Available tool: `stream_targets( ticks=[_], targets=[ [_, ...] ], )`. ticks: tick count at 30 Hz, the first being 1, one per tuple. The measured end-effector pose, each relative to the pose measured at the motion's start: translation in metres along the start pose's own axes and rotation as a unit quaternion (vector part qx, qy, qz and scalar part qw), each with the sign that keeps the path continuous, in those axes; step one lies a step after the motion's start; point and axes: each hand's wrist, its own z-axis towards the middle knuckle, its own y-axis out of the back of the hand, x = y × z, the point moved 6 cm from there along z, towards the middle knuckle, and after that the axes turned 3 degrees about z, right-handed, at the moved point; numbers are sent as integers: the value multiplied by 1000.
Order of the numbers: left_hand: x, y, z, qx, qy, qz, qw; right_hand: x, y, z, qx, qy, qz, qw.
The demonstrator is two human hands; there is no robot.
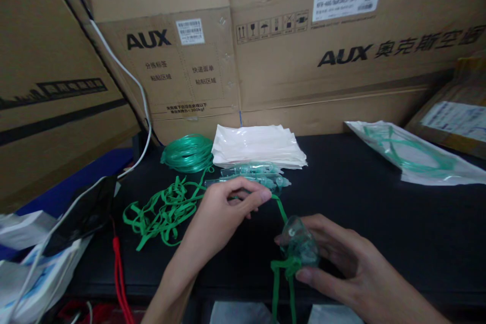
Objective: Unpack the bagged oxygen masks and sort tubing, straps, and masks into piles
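A clear green-tinted oxygen mask [299, 243] is gripped in my right hand [345, 258], fingers round its far side and thumb at its lower edge. Green elastic strap [281, 266] is looped at the mask's lower side, its ends hanging over the table's front edge. To the left and higher, my left hand [231, 207] pinches another stretch of green strap [281, 208] that runs down to the mask. Behind that hand lie clear plastic mask parts [261, 179], partly hidden. A loose tangle of green strap [167, 210] spreads on the table left of my left wrist.
Coiled green tubing [188, 153] and a stack of white pouches [258, 146] sit at the back of the black table [398, 233]. A packaged tubing set [417, 154] lies at right. Cardboard boxes [190, 71] wall the back. A white cable [142, 96] and red cord [119, 273] run at left.
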Motion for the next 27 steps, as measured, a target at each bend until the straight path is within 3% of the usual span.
stream_targets(
  ticks=[3, 7, 11, 19, 23, 27],
  targets=[
    [-8, 7, 0, -32, -28, -67, 997, 0, -1, 1, 14, 6, 6, 1000],
    [-9, -4, 1, 0, -34, -138, 990, 1, -1, -1, 22, 10, 16, 1000],
    [-5, -9, 3, -12, -28, -146, 989, 1, 1, -1, -1, 2, 13, 1000],
    [-14, -7, -4, -19, -89, 32, 995, 4, 21, 3, -115, 76, 83, 987],
    [-22, -14, -8, 3, -158, 126, 979, 1, 26, 3, -143, 93, 74, 983],
    [-26, -18, -11, -18, -205, 177, 963, -1, 26, 2, -150, 92, 75, 982]
  ],
)
